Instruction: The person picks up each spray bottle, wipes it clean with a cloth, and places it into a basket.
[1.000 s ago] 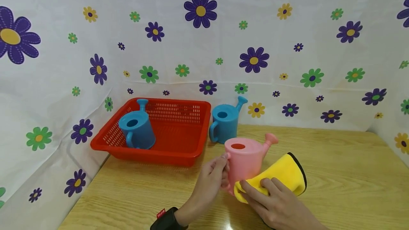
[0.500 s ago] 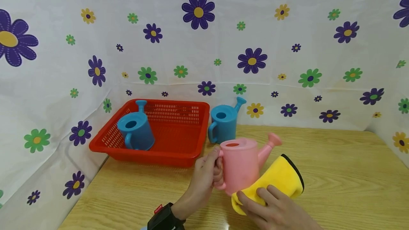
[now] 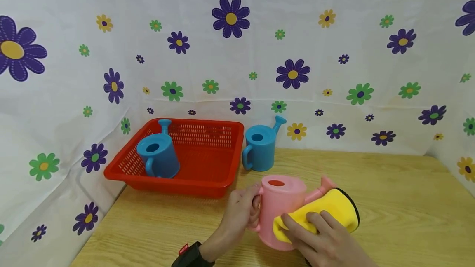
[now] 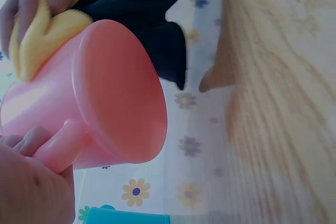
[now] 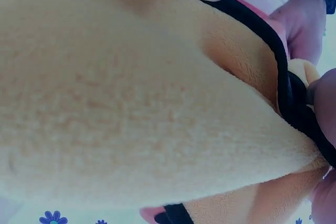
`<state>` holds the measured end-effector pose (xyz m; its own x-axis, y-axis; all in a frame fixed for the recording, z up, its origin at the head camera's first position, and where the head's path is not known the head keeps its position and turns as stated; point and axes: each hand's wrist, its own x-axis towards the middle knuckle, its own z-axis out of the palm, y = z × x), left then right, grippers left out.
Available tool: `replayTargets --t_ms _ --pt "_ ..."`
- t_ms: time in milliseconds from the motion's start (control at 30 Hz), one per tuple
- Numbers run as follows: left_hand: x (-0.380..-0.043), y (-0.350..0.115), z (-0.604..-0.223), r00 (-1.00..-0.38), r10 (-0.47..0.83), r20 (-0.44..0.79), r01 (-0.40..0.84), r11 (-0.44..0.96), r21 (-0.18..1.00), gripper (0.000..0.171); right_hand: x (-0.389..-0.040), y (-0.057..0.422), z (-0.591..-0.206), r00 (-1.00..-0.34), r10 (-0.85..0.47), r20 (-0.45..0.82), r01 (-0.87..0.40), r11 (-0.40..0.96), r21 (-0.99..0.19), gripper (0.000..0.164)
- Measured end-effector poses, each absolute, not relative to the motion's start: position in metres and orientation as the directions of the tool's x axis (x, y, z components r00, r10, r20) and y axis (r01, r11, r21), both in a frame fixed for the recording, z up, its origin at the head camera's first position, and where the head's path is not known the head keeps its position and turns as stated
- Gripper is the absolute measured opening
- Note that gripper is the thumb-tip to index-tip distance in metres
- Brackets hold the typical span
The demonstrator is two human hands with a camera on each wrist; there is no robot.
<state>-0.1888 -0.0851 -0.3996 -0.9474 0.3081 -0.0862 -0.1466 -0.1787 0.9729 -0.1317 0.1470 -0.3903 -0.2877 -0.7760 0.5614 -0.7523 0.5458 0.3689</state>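
Note:
My left hand (image 3: 239, 209) grips the handle of a pink watering can (image 3: 278, 209), which is raised off the table; its flat base (image 4: 123, 93) shows in the left wrist view. In my right hand (image 3: 323, 238) is a folded yellow cloth (image 3: 334, 207) with black edging, held against the can's side below the spout (image 3: 315, 195). Loose folds of the cloth (image 5: 131, 103) fill most of the right wrist view. The right thumb is hidden in the head view.
A red plastic basket (image 3: 200, 183) stands at the back left, with a blue watering can (image 3: 159, 158) inside. Another blue watering can (image 3: 259, 149) is just right of it, near the flowered backdrop (image 3: 237, 57). All rest on the wooden table (image 3: 400, 209).
The pink can first shifts slightly left, then comes lower and a little right, its spout dipping. The cloth moves from the can's lower edge up its side toward the spout.

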Motion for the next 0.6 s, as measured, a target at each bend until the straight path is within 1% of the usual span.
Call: replayTargets --t_ms 67,233,300,600 --pt "-0.188 -0.085 -0.401 -0.941 0.325 -0.089 -0.15 -0.167 0.974 0.046 -0.133 0.148 -0.389 -0.289 -0.752 0.593 -0.748 0.564 0.351 0.054" --pt "-0.188 -0.083 -0.402 -0.937 0.335 -0.097 -0.155 -0.152 0.976 0.046 -0.14 0.151 -0.385 -0.244 -0.726 0.643 -0.697 0.592 0.404 0.052" --pt "-0.187 -0.082 -0.401 -0.939 0.33 -0.099 -0.154 -0.147 0.977 0.046 -0.142 0.153 -0.384 -0.238 -0.717 0.655 -0.676 0.607 0.418 0.05" --pt "-0.184 -0.081 -0.401 -0.937 0.331 -0.108 -0.161 -0.136 0.978 0.047 -0.14 0.156 -0.376 -0.279 -0.672 0.686 -0.633 0.666 0.395 0.052"
